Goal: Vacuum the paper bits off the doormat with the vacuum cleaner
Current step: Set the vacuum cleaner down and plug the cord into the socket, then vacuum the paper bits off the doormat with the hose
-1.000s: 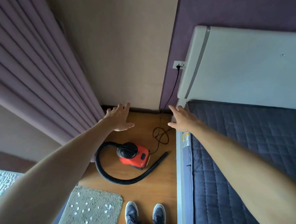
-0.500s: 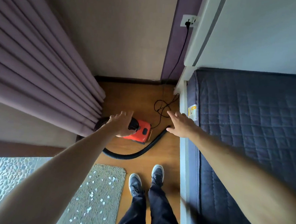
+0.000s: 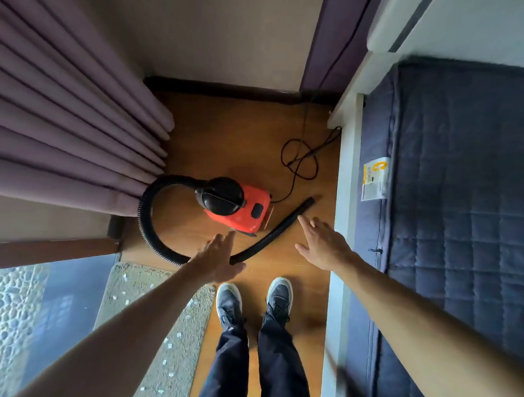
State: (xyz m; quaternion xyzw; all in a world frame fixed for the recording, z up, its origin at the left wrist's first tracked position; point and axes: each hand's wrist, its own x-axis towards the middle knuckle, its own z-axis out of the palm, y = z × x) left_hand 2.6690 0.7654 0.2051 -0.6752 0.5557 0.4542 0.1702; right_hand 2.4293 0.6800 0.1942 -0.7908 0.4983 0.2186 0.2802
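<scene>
A small red and black vacuum cleaner (image 3: pixel 238 207) sits on the wooden floor ahead of my feet. Its black ribbed hose (image 3: pixel 149 222) loops left from the body and runs back right, ending in a nozzle (image 3: pixel 306 202) near the bed frame. My left hand (image 3: pixel 218 257) hovers open above the hose, holding nothing. My right hand (image 3: pixel 322 242) is open, fingers spread, just right of the hose near the nozzle. The grey-green doormat (image 3: pixel 166 343) lies at lower left, scattered with small white paper bits (image 3: pixel 178 335), partly hidden by my left arm.
Purple curtains (image 3: pixel 69 119) hang on the left. A bed with a dark quilted mattress (image 3: pixel 456 210) fills the right side. The black power cord (image 3: pixel 300 160) coils on the floor behind the vacuum. My two dark shoes (image 3: pixel 254 302) stand beside the mat.
The view has tilted down toward the floor. Both hands have dropped lower and nearer; the left hand moved off the vacuum's body to above the hose.
</scene>
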